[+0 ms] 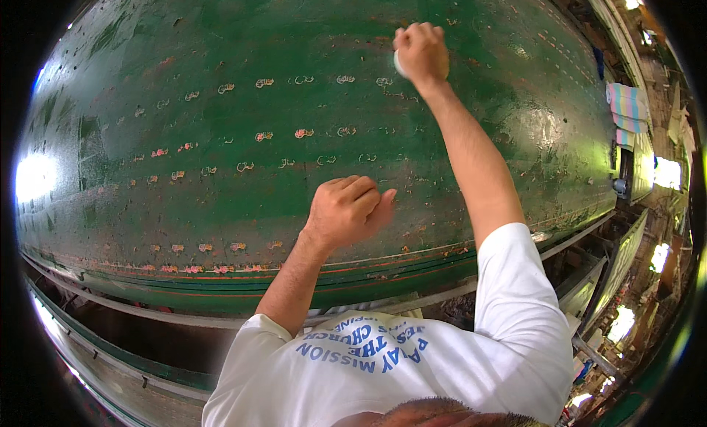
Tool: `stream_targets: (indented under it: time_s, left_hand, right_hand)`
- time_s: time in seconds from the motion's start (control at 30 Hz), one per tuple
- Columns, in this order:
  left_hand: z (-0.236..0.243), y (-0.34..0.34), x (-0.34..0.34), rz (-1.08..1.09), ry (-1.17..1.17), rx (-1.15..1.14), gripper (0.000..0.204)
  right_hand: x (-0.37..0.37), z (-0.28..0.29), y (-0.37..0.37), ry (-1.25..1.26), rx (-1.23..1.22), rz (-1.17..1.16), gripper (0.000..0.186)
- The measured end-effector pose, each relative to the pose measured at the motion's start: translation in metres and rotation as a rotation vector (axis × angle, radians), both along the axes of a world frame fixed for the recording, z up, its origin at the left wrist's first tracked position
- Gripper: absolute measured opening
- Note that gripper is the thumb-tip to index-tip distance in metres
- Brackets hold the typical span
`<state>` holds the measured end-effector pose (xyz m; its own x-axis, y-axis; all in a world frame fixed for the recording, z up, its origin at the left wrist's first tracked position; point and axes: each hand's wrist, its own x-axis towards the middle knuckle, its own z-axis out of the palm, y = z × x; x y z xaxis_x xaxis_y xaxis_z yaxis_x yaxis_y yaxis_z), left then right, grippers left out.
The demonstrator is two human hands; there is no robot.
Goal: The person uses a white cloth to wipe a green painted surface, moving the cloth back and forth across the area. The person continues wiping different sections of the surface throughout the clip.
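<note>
A long green surface (pixel 243 198), glossy and worn, stretches out before me. Rows of small marks run across it, some pinkish, some pale outlines. My right hand (pixel 423 53) reaches far out over it at upper right, fingers curled round a white thing; just a rounded white edge (pixel 398 63) shows at the left of the palm. Nearer to me, my left hand (pixel 346 210) is closed, its fingers bent and its thumb pointing right. The inside of that fist is hidden. Whether it touches the green surface I cannot tell.
A striped pastel cloth (pixel 627 109) hangs at the surface's right end. Along the near edge runs a rail (pixel 169 316), close to my body. A cluttered floor (pixel 663 228) with bright light patches lies at far right.
</note>
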<state>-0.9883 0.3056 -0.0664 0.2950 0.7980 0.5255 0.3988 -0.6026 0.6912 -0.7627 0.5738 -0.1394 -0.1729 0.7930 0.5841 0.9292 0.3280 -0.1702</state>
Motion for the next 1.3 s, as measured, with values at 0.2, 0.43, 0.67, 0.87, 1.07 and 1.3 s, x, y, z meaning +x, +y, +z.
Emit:
stream_targets:
  time_s: [0.2, 0.43, 0.67, 0.87, 1.07, 1.3]
  left_hand:
    - [-0.005, 0.0, -0.005, 0.073, 0.001, -0.022, 0.034]
    - [-0.003, -0.011, -0.005, -0.003, 0.022, 0.008, 0.034]
    - [-0.011, -0.022, -0.008, 0.055, -0.008, -0.08, 0.033]
    - [0.003, -0.025, -0.009, 0.006, -0.013, -0.018, 0.034]
    - [-0.005, -0.028, -0.022, 0.089, -0.029, -0.054, 0.034]
    - [0.001, -0.039, -0.033, 0.029, -0.029, 0.0, 0.034]
  right_hand:
    - [-0.059, -0.008, -0.034, 0.065, 0.003, 0.061, 0.023]
    - [-0.074, 0.001, -0.022, 0.068, 0.017, 0.169, 0.025]
    - [-0.092, -0.015, -0.019, 0.109, -0.016, 0.024, 0.027]
    - [-0.075, -0.005, 0.0, 0.097, 0.008, 0.118, 0.028]
    - [-0.123, -0.013, -0.039, 0.174, 0.028, 0.114, 0.026]
    - [-0.119, -0.006, -0.019, 0.162, 0.092, 0.163, 0.027]
